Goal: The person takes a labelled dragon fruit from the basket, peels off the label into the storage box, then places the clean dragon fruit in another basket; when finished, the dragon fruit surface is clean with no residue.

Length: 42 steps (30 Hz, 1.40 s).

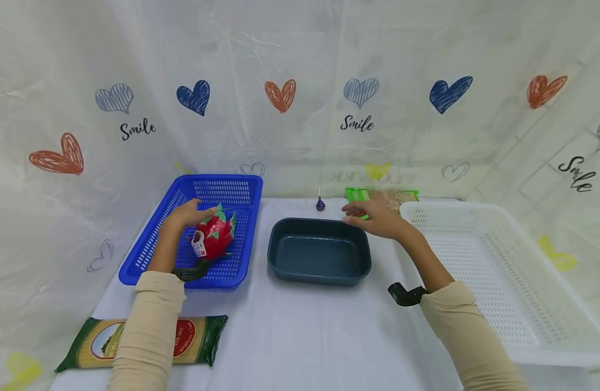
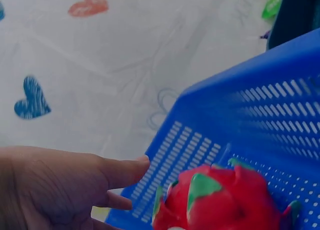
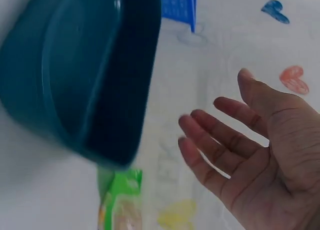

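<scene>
My left hand (image 1: pixel 189 213) is over the blue basket (image 1: pixel 253 239), fingers relaxed and apart, right beside a red dragon fruit (image 1: pixel 216 239) with green tips and a white label. In the left wrist view the thumb and fingers stand left of the dragon fruit (image 2: pixel 225 200) and hold nothing. My right hand (image 1: pixel 375 218) hovers near the back right corner of a dark teal bin (image 1: pixel 319 280), its fingers loosely spread. The right wrist view shows the bin (image 3: pixel 75 74) to the left of that hand (image 3: pixel 255 155), with a gap between them.
A white basket (image 1: pixel 491 326) stands at the right. Behind the bin lie a small purple lollipop (image 1: pixel 320 205) and a green-edged packet (image 1: pixel 393 199). A spaghetti packet (image 1: pixel 197 339) lies front left, partly under the left sleeve. A heart-printed curtain (image 1: pixel 305 136) hangs behind.
</scene>
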Tool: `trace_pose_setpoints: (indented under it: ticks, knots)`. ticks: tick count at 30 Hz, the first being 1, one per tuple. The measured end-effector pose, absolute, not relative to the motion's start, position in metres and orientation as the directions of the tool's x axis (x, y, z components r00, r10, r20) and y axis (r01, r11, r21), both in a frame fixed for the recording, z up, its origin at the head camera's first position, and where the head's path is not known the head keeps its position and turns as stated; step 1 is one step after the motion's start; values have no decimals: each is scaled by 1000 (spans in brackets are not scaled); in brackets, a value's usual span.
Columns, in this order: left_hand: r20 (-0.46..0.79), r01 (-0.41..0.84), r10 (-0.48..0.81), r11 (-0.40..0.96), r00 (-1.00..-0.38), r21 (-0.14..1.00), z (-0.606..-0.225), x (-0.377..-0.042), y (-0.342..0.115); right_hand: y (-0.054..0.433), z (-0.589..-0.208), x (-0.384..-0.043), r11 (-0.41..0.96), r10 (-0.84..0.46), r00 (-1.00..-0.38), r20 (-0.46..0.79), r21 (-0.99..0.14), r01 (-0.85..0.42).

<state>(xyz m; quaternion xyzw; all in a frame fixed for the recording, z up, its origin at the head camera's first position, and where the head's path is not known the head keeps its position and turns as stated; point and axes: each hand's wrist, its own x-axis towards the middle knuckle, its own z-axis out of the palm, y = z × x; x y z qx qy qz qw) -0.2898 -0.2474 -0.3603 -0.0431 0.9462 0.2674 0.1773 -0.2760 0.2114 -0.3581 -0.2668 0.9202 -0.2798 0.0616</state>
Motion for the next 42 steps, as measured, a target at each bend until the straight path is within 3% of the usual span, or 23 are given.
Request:
trace_pose_setpoints:
  ticks: [7,12,17,25,34,42]
  knots:
    - [-469,-337,-25,729,-883,596,-373,-290,-285,132,-380,-268,389,-620,-785,5,-867,-312]
    - [-500,-394,-35,663,-866,637,-377,-287,-294,68,-395,-258,293,-576,-811,-102,-952,-89]
    - [-529,-434,-12,589,-848,682,-382,-285,-297,23,-407,-250,232,-499,-838,-223,-965,119]
    - [-565,-500,49,407,-823,764,-391,-294,-299,-12,-416,-244,124,-446,-843,-300,-954,274]
    - [-608,-552,101,324,-787,768,-397,-298,-300,-8,-413,-244,109,-446,-829,-338,-940,325]
    - [-647,-568,213,333,-732,752,-406,-297,-296,-11,-416,-243,98,-485,-803,-346,-934,344]
